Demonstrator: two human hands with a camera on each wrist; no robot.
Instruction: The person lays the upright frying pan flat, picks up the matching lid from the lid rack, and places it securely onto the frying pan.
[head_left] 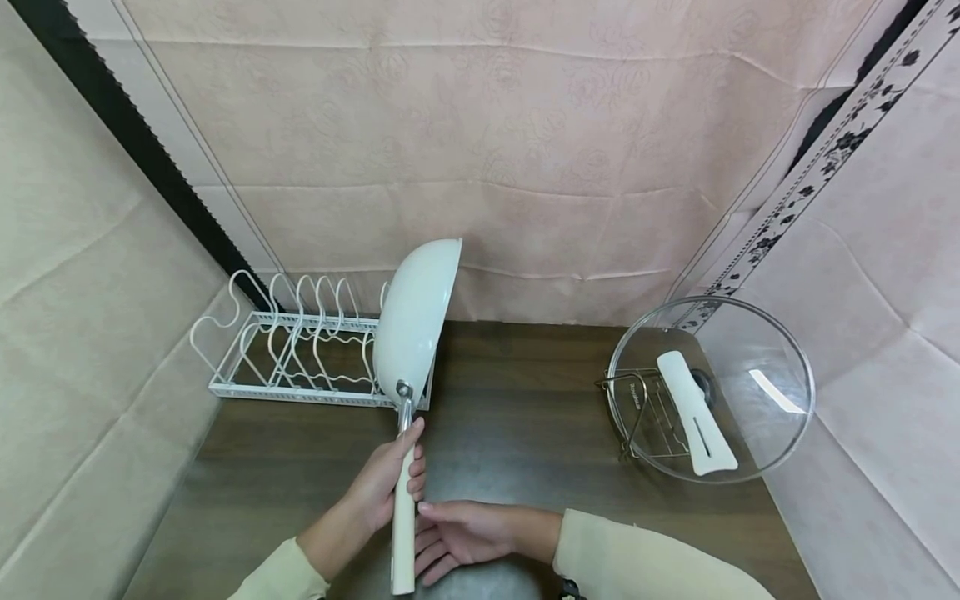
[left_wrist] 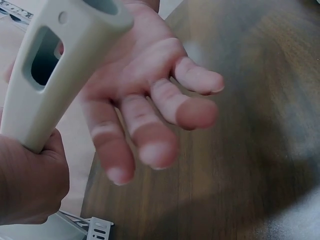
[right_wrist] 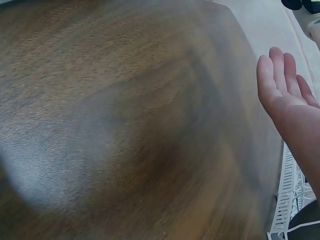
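Observation:
My left hand (head_left: 393,479) grips the cream handle (head_left: 403,542) of a white wok (head_left: 412,325), thumb lying up along it. The wok stands on its side at the right end of a white wire dish rack (head_left: 300,392); whether it rests in a slot is hard to tell. My right hand (head_left: 468,529), fingers extended and spread, is beside the lower handle. In the left wrist view its palm (left_wrist: 145,65) faces the handle's hollow end (left_wrist: 75,55). The right wrist view shows the right hand (right_wrist: 287,100) holding nothing.
On the right a round glass lid (head_left: 772,350) leans in a small wire stand (head_left: 626,417). A white slotted piece (head_left: 697,412) shows across it. The brown wooden tabletop (head_left: 540,417) has cloth-covered walls (head_left: 487,125) behind and at both sides.

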